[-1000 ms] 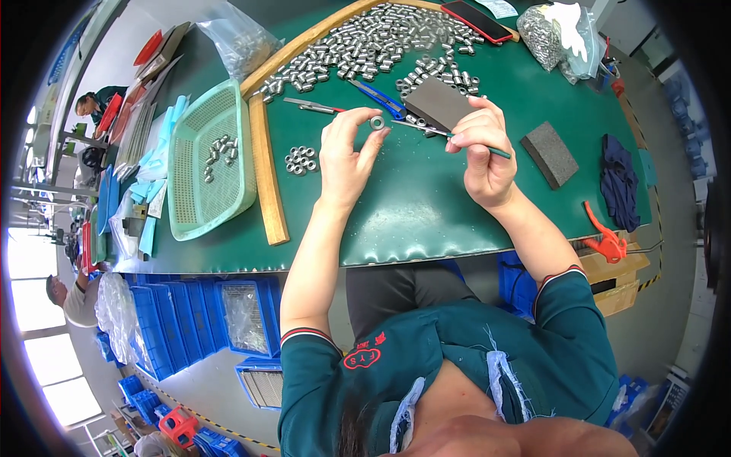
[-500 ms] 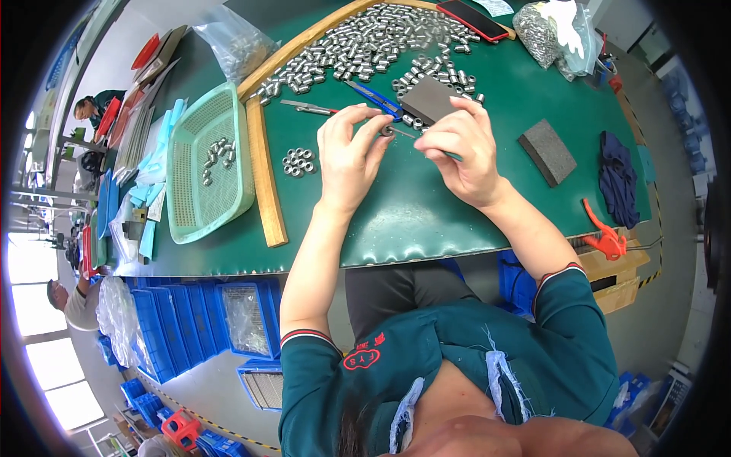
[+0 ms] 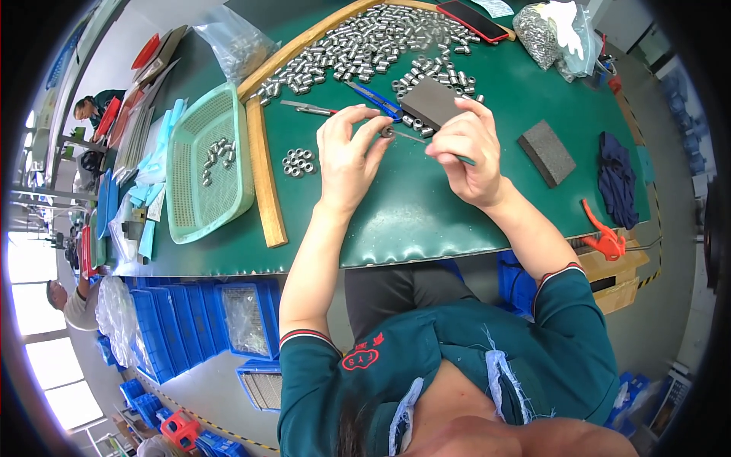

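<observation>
Green table (image 3: 457, 213) carries many sleeves (image 3: 365, 38) far off, few in the basket (image 3: 209, 164); left hand (image 3: 346, 156) pinches one sleeve (image 3: 387, 132), right hand (image 3: 464, 152) grips a thin tool (image 3: 415, 138); most work remains

We note a green-topped workbench (image 3: 426, 213), edge curved by lens. On it, far side: large heap of small metal sleeves (image 3: 365, 38), bounded by a wooden strip (image 3: 263, 179) running toward the near edge. Left of strip: green mesh basket (image 3: 190, 198) w/ a few sleeves inside. Right of strip: small cluster of metal rings (image 3: 298, 162), blue-handled snips (image 3: 375, 99), thin metal tool (image 3: 308, 108). Two dark abrasive blocks: one (image 3: 430, 103) by the heap, one (image 3: 546, 152) further right. Right end: dark blue cloth (image 3: 617, 179), orange-red clamp (image 3: 601, 236) at near edge. Far edge: red-cased phone (image 3: 472, 19), clear bag, approx. full of metal parts (image 3: 548, 34), contents unclear.
</observation>
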`<action>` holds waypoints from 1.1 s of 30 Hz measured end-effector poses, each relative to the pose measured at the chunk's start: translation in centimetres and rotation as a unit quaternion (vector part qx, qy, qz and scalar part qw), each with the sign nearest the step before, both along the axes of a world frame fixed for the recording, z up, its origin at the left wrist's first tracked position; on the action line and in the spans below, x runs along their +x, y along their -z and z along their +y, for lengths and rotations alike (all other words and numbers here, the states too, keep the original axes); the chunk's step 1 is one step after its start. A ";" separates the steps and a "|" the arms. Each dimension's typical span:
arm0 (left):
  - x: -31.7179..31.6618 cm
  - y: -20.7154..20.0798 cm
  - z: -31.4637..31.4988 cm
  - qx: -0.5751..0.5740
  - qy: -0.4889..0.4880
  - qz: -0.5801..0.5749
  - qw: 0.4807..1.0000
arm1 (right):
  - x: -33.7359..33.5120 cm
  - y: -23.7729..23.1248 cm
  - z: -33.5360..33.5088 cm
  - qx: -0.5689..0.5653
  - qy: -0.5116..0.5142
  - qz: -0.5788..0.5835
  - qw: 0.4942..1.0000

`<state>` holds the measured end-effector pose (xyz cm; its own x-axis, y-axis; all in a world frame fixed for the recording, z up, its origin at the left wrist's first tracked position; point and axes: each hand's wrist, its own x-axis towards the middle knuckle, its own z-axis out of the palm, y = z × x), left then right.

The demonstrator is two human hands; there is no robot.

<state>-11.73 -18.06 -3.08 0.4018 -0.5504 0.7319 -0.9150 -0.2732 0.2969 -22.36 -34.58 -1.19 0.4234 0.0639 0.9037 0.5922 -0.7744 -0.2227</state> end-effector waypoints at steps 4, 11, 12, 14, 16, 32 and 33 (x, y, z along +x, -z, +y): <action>-0.3 -0.1 -0.1 0.015 0.002 -0.038 0.999 | 0.6 0.1 0.9 -0.059 0.064 0.084 0.993; 0.5 0.4 0.4 -0.017 -0.021 0.033 0.999 | -0.6 0.0 -0.3 0.029 -0.049 -0.061 0.996; 0.6 0.5 0.4 -0.029 -0.014 0.054 0.998 | -0.5 0.0 -0.3 0.029 -0.049 -0.062 0.996; 0.8 0.6 0.4 -0.040 -0.006 0.074 0.996 | -0.2 0.0 -0.3 0.028 -0.020 0.004 0.999; 0.9 0.7 0.3 -0.065 0.011 0.097 0.993 | 0.1 0.0 -0.1 0.018 -0.010 0.028 0.999; 0.3 0.2 0.3 -0.192 0.127 0.446 0.865 | 0.3 0.9 1.0 -0.153 -0.049 0.313 0.936; 0.4 0.4 0.3 -0.173 0.128 0.399 0.891 | 0.3 0.8 1.1 -0.153 -0.049 0.312 0.936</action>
<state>-11.30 -17.71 -3.45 0.7644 -0.4951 0.4130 -0.3937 0.1488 0.9071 -22.03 -33.47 -1.97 0.8420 0.3449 0.4148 0.4914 -0.8077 -0.3258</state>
